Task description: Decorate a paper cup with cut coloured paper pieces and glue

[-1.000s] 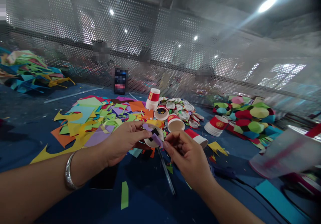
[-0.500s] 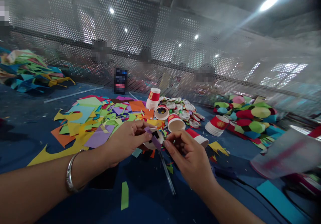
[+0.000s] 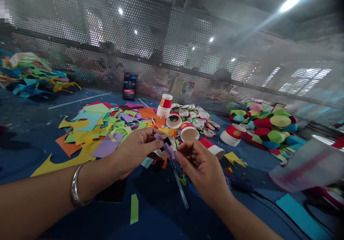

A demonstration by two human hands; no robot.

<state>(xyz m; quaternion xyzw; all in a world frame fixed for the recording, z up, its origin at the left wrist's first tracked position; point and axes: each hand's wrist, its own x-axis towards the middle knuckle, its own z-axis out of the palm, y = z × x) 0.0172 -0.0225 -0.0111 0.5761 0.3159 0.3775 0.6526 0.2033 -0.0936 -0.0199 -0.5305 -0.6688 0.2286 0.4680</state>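
Note:
My left hand (image 3: 137,150), with a silver bangle at its wrist, pinches the left end of a purple paper strip (image 3: 168,149) between thumb and fingers. The strip crosses a small black paper piece (image 3: 166,141) over a round white cup-like piece (image 3: 161,154). My right hand (image 3: 200,161) has thumb and forefinger pinched at the strip's right end. Whether either hand also grips the white piece is hidden. Below them a clear glue stick (image 3: 179,186) slants across the blue table, near a green paper strip (image 3: 134,209).
Coloured paper scraps (image 3: 99,125) heap to the left. Paper cups (image 3: 233,134) and a pile of round pieces (image 3: 199,116) stand beyond my hands. At right are a translucent container (image 3: 303,164), a black cable (image 3: 279,211) and colourful paper balls (image 3: 268,125). A phone (image 3: 130,86) leans upright behind.
The purple strip's right part has shifted lower and now looks bent, uncovering more of the black piece. Both hands stay nearly in place.

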